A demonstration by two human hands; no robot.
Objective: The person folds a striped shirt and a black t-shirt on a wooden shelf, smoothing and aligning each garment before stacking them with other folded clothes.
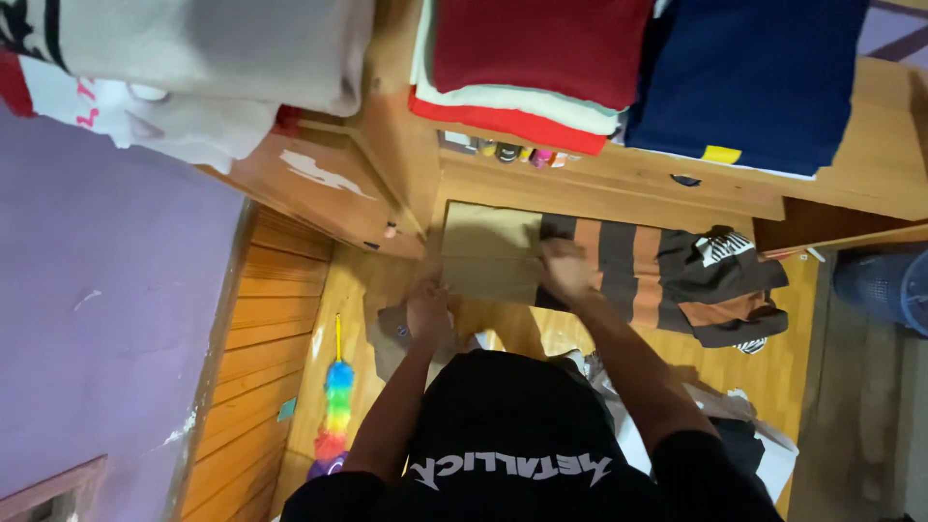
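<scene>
A tan folded cloth (488, 251) hangs in front of the wooden dresser (599, 184). My left hand (425, 307) grips its lower left corner. At its right edge, where it meets a brown and orange striped garment (633, 275), my right hand (564, 269) is closed on the cloth. The striped garment lies spread to the right with a dark printed piece (725, 266) bunched on it. Both hands are blurred. My black printed shirt (512, 435) fills the bottom of the view.
Folded stacks sit on the dresser top: red and white (527, 58), navy (754, 77), grey and white (193, 68). A rainbow duster (335, 406) lies on the wooden floor beside a purple wall (106, 309). A blue basket (884, 285) stands right. Loose clothes (744, 425) lie by my right arm.
</scene>
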